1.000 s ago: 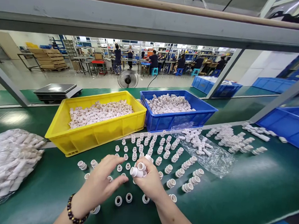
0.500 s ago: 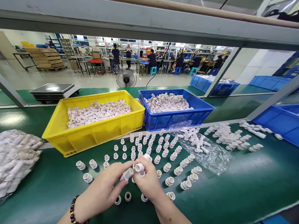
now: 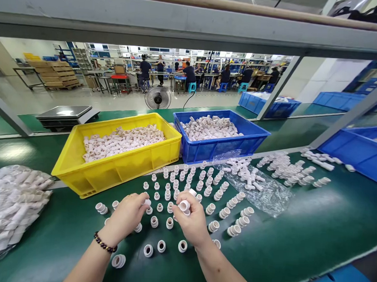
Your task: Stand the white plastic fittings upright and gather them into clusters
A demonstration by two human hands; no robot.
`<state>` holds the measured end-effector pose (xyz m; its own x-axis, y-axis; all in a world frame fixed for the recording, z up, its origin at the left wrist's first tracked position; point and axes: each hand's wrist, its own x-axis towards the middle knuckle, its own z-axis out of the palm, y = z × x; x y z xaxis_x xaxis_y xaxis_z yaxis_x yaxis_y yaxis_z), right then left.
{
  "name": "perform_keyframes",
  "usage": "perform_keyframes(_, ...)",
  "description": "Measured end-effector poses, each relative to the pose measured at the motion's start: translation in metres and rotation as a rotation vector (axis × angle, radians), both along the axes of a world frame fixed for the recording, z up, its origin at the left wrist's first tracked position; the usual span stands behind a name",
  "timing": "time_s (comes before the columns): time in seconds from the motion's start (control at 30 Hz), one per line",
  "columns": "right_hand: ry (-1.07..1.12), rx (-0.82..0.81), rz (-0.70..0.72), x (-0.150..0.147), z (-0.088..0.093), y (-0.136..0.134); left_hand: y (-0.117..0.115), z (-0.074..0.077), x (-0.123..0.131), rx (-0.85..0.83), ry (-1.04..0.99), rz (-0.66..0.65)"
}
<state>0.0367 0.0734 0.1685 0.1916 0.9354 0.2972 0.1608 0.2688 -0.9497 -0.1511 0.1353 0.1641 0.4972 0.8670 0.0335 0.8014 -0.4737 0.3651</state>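
Observation:
Many short white fittings (image 3: 148,251) stand in loose rows on the green tabletop. My left hand (image 3: 129,216) pinches a white pipe piece (image 3: 147,202) at its fingertips, just above the fittings left of centre. To its right, my right hand (image 3: 191,220) is closed round several white pipe pieces (image 3: 184,206), whose round open ends face me. The two hands are apart. Whether the piece in my left hand touches a fitting below it cannot be made out.
Behind the fittings stand a yellow bin (image 3: 119,171) and a blue bin (image 3: 220,149), both holding white pieces. A bag of white pipes (image 3: 8,206) lies at left. Clear plastic (image 3: 271,199) and piled white parts (image 3: 289,168) lie at right. People (image 3: 189,73) work far behind.
My left hand has moved left and away from my right hand, carrying a white piece. My right hand has shifted slightly right, still holding its pieces.

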Motion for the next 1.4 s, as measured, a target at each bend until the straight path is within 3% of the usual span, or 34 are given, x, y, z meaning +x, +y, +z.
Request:
perform_keyframes(0.13, -0.005, 0.014, 0.014, 0.001, 0.0, 0.0, 0.003, -0.01, 0.0, 0.034, 0.102, -0.092)
perform_keyframes(0.27, -0.013, 0.028, 0.016, 0.001, 0.0, 0.0, 0.003, -0.008, 0.002, 0.069, 0.161, -0.148)
perform_keyframes(1.07, -0.049, 0.005, 0.103, -0.005, -0.001, 0.001, 0.001, -0.014, 0.009, 0.145, 0.245, -0.155)
perform_keyframes(1.2, -0.182, -0.001, 0.229, -0.006, -0.004, -0.001, -0.003, -0.002, 0.004, 0.128, 0.127, -0.15)
perform_keyframes(1.4, -0.453, 0.051, 0.453, -0.01, -0.004, -0.01, -0.025, 0.031, 0.0, -0.053, -0.308, -0.178)
